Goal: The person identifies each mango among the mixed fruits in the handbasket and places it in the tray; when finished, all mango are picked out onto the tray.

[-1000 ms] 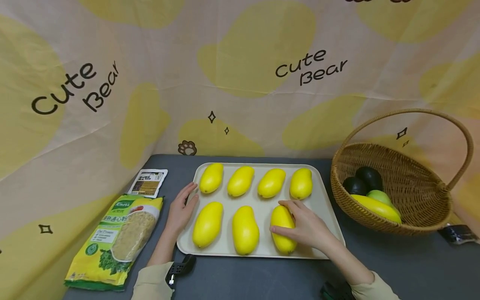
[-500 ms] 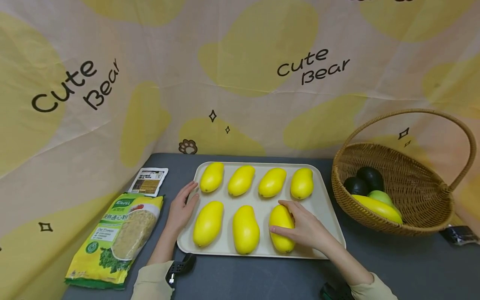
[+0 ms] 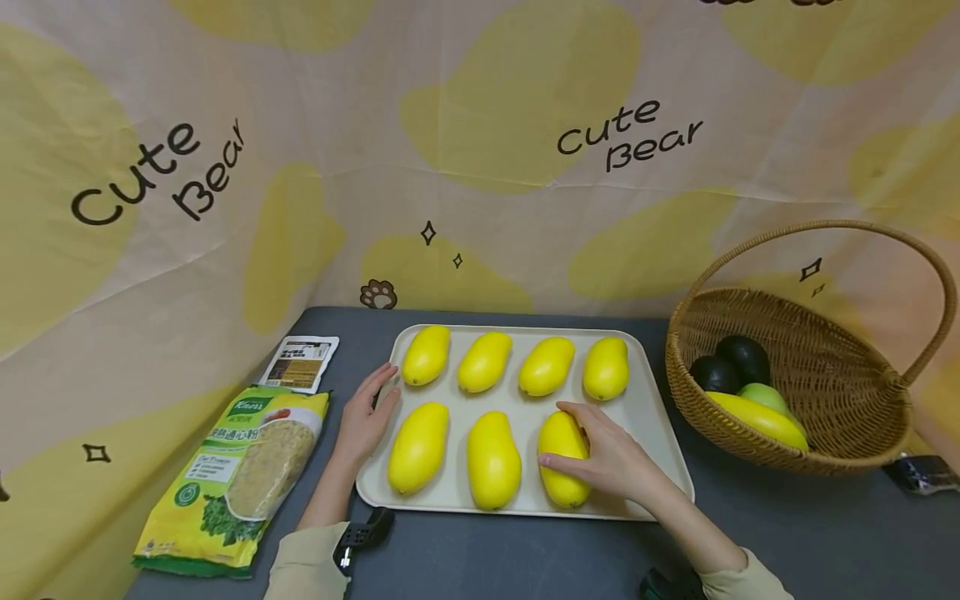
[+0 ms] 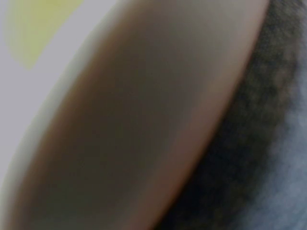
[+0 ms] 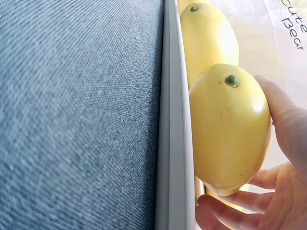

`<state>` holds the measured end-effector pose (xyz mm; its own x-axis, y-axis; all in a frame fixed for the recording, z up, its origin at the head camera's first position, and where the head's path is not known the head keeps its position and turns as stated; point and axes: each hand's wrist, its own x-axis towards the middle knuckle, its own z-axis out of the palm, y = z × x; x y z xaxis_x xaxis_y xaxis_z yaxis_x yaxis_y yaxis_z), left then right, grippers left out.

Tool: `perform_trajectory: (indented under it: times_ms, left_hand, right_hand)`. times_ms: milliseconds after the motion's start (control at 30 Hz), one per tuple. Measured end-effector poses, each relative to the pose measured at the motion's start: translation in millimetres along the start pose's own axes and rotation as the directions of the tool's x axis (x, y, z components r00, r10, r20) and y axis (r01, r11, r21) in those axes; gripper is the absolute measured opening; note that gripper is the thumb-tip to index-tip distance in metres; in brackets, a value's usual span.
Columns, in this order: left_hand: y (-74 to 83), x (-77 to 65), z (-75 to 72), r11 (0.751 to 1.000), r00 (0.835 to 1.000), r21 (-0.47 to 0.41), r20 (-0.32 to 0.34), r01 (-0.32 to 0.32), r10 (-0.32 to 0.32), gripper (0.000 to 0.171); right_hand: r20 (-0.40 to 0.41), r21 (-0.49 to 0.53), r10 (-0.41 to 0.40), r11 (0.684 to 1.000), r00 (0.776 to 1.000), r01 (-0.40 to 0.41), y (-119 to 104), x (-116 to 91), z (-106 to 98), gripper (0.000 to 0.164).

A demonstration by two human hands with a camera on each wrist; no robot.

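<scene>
In the head view, yellow mangoes lie in two rows on a cream tray, several at the back and three in front. My right hand grips the front-right mango, thumb on its near left side and fingers over its far end. The right wrist view shows that mango low beside the tray's rim, its green stem spot toward the camera. My left hand rests at the tray's left edge, fingers relaxed, nearest the front-left mango. The left wrist view is a dark blur.
A wicker basket with avocados, a green fruit and a yellow banana-like fruit stands right of the tray. Left of it lie a Knorr bag and a small pouch. A patterned cloth hangs behind.
The right hand stays on the front-right mango, which has shifted very slightly left. The left hand keeps its place at the tray edge.
</scene>
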<state>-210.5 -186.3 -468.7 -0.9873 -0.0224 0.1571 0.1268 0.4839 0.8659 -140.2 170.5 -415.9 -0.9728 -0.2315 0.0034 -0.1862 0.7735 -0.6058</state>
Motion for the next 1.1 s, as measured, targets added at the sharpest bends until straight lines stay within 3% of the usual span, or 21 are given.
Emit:
perform_trajectory:
  times_ms: [633, 767, 900, 1000, 1067, 1100]
  left_hand:
    - [3.0, 1.9, 3.1, 1.000, 1.000, -0.005, 0.005, -0.014, 0.014, 0.044]
    - [4.3, 1.3, 2.3, 1.000, 1.000, 0.000, 0.002, -0.009, 0.009, 0.044]
    - [3.8, 0.8, 1.7, 1.000, 1.000, 0.006, -0.002, -0.003, 0.003, 0.044]
    - [2.8, 0.1, 1.4, 1.000, 1.000, 0.007, -0.007, -0.008, 0.008, 0.044]
    - [1.9, -0.7, 1.0, 1.000, 1.000, 0.007, -0.011, -0.014, 0.014, 0.044]
    - [1.2, -0.9, 0.9, 1.000, 1.000, 0.010, -0.011, -0.016, 0.016, 0.044]
  right_hand:
    - [-0.027, 0.005, -0.039, 0.999, 0.999, 0.039, 3, -3, -3, 0.087]
    - [-0.113, 0.031, -0.108, 0.993, 0.988, 0.112, 2, -5, -11, 0.064]
    - [-0.261, 0.011, -0.236, 0.969, 0.936, 0.248, 2, -8, -36, 0.020]
    - [-0.326, -0.083, -0.337, 0.941, 0.883, 0.329, 3, -10, -68, 0.008]
    - [-0.314, -0.160, -0.370, 0.928, 0.874, 0.336, 3, -10, -94, 0.007]
    - [-0.284, -0.184, -0.369, 0.927, 0.885, 0.328, 4, -10, -109, 0.007]
